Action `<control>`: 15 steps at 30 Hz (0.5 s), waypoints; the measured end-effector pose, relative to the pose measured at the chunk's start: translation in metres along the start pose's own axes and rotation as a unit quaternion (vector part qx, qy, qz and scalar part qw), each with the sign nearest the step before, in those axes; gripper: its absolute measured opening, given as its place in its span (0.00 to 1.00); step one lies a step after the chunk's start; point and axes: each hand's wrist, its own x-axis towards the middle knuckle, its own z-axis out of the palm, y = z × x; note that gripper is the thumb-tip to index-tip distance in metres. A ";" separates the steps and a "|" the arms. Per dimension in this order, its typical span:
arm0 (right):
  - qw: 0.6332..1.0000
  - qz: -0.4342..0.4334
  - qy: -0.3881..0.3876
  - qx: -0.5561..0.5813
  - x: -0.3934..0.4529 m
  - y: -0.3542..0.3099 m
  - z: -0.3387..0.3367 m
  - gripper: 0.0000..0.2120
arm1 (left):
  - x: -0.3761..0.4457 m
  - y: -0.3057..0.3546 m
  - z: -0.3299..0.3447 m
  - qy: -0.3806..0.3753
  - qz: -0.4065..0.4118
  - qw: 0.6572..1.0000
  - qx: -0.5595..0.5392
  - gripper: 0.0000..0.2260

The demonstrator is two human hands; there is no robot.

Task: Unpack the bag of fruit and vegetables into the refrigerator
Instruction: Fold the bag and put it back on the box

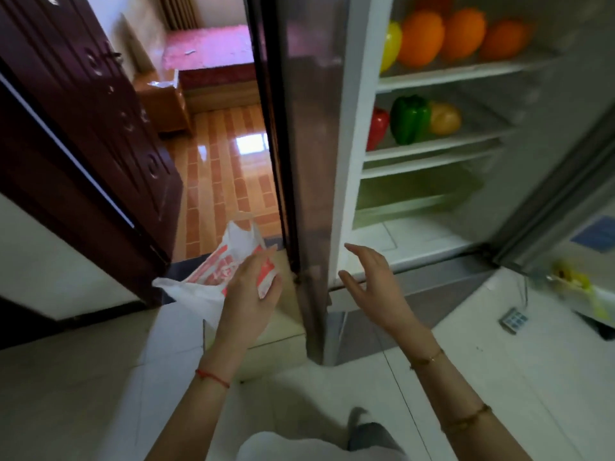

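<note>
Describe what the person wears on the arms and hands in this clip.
Both forearms are bare, with no sleeves or gloves. The left hand has a thin red string bracelet at the wrist. The right hand has a thin brownish cord bracelet at the wrist and a second brownish band further up the forearm.

The bag (213, 277) is thin white plastic with red print, crumpled and slack, gripped low at the left beside the refrigerator (429, 168), whose compartment stands open; on its top shelf (466, 73) sit three oranges (462, 34) with a yellow pepper (390, 44) at their left. On the shelf below stand a red pepper (377, 126), a green pepper (410, 119) and a yellow-orange fruit (444, 119), side by side.
</note>
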 end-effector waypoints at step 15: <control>0.969 0.148 0.189 -0.055 -0.204 0.083 -0.147 0.23 | -0.089 0.145 0.110 -0.172 0.199 0.965 -0.023 0.20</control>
